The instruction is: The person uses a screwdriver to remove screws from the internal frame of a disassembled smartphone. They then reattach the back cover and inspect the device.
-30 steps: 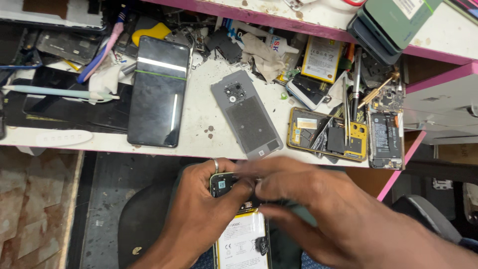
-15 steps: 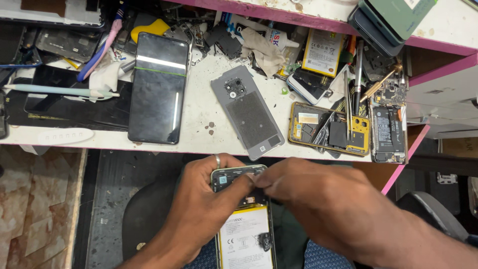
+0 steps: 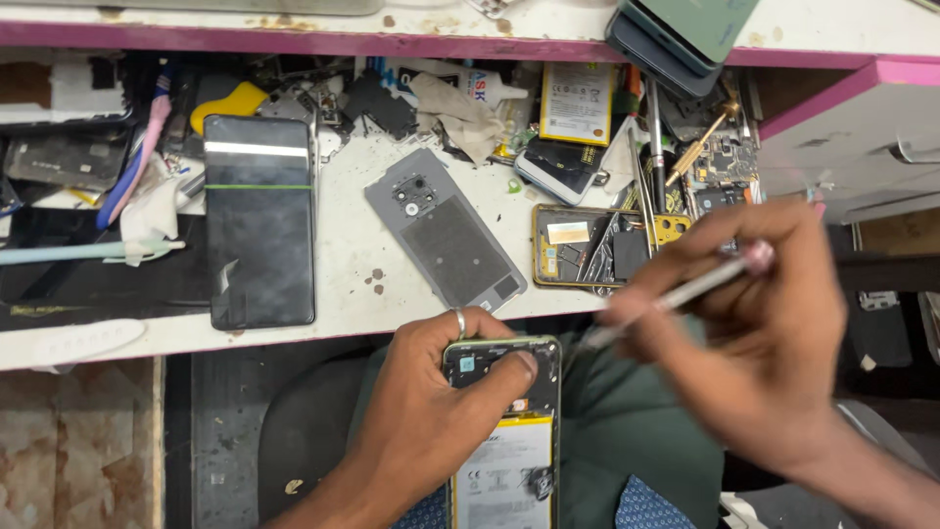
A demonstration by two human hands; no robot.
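Gripping an opened phone (image 3: 504,431) from the side, the left hand (image 3: 431,411) presses its thumb on the top end, below the desk (image 3: 352,294) edge. Right hand (image 3: 754,333), blurred, pinches a thin pale tool (image 3: 685,294) raised above it. Beyond lie a grey back cover (image 3: 446,230) and a dark screen (image 3: 259,220). The phone's lower end is cut off.

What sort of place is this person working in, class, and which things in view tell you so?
Most likely a phone repair bench. The left hand holds an opened phone with its battery showing, the right hand holds a thin tool, and a loose back cover and another stripped phone lie on the worktop.
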